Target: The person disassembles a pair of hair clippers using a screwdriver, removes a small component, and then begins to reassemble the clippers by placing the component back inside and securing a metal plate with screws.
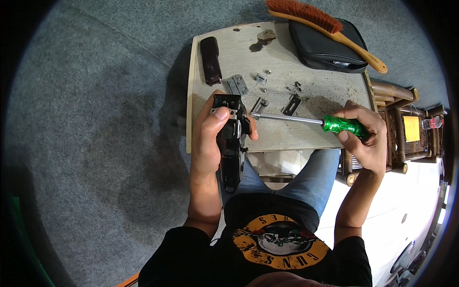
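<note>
Black device (231, 158), gripped in left hand (208, 131), appears staged for screwdriving, right hand (367, 136) grasping screwdriver (306, 120); next move likely requires aligning its tip (255, 115).

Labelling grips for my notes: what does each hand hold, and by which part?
Left hand: the black device, near its upper end. Right hand: the screwdriver, by its green handle.
</note>
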`<state>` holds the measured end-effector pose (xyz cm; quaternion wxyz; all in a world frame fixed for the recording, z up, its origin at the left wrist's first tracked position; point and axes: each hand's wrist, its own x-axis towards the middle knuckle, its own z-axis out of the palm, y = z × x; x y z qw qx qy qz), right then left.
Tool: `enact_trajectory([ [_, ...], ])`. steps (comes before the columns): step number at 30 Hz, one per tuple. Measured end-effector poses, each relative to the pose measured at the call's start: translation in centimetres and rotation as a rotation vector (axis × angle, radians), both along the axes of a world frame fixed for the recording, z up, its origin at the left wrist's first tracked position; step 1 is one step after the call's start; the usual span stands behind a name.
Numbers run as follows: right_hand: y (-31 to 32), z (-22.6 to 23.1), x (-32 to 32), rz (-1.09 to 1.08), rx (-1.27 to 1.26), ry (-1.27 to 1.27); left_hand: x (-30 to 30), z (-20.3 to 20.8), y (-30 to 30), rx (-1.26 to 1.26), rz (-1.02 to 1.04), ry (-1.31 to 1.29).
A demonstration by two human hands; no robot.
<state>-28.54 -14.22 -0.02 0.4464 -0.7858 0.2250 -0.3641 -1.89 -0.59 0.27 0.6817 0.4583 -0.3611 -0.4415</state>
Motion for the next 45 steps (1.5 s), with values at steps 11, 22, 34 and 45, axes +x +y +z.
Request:
enact_trajectory([
  [11,-0.2,-0.3,0.0,0.017,-0.013,0.004,0.0,0.3,0.0,0.051,-0.001,-0.076],
  [22,-0.5,-0.1,0.0,-0.057,-0.100,-0.062,-0.6,-0.1,-0.3,0.028,0.042,-0.282],
  [34,-0.6,-0.8,-0.9,-0.009,0.096,-0.266,0.2,-0.4,-0.1,0.056,0.043,-0.181],
  [45,-0.6,-1.1,-1.0,0.016,0.114,-0.276,-0.6,0.3,-0.2,0.066,0.056,-0.162],
])
